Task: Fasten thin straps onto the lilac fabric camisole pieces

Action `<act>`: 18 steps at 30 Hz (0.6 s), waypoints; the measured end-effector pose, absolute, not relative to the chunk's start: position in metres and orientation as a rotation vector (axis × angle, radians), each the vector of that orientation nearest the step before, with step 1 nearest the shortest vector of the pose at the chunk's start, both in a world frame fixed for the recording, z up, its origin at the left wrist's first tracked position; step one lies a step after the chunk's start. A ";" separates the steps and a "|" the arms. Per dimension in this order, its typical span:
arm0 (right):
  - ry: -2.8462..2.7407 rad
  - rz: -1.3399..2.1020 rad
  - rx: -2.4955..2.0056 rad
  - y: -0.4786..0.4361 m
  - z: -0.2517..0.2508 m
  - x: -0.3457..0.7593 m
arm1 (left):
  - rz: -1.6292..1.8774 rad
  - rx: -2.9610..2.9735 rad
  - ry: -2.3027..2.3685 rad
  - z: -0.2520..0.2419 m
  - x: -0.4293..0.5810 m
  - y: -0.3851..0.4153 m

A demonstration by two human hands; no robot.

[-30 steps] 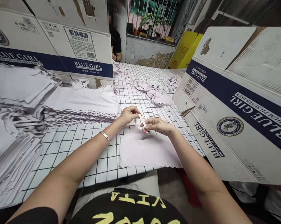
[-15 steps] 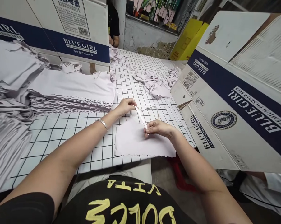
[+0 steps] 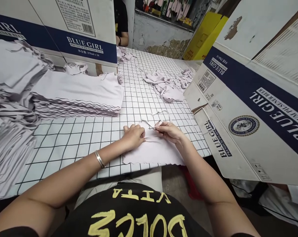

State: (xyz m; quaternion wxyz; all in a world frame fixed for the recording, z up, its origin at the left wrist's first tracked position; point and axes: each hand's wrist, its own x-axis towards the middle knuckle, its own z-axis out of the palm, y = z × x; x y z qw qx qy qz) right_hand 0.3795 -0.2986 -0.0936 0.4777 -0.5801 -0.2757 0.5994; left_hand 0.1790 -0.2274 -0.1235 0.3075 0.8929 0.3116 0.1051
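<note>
A white fabric piece with a scalloped lower edge [image 3: 154, 153] lies on the grid-patterned table [image 3: 72, 141] near its front edge. My left hand [image 3: 134, 135] rests on the piece's upper left part, fingers curled and pressing down on it. My right hand [image 3: 169, 131] pinches a thin white elastic strap [image 3: 154, 124] at the piece's top edge; the strap loops away over the table behind both hands.
Tall stacks of white fabric pieces [image 3: 77, 95] fill the left side. Blue Girl cartons stand at the back left [image 3: 84, 33] and lean in on the right [image 3: 250, 108]. Loose fabric scraps [image 3: 167, 87] lie mid-table. Another person [image 3: 121, 28] sits at the far end.
Both hands dropped from holding the strap stretched above the piece down onto it. My left hand came in toward the right hand and now presses the fabric.
</note>
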 end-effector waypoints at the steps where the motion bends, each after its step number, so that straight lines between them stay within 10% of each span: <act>1: -0.728 1.431 -1.426 -0.299 -0.094 0.378 | 0.268 2.327 0.819 -0.124 0.180 -0.225; 18: -1.544 1.119 -1.538 -0.301 -0.108 0.356 | 0.414 2.227 0.822 -0.136 0.184 -0.224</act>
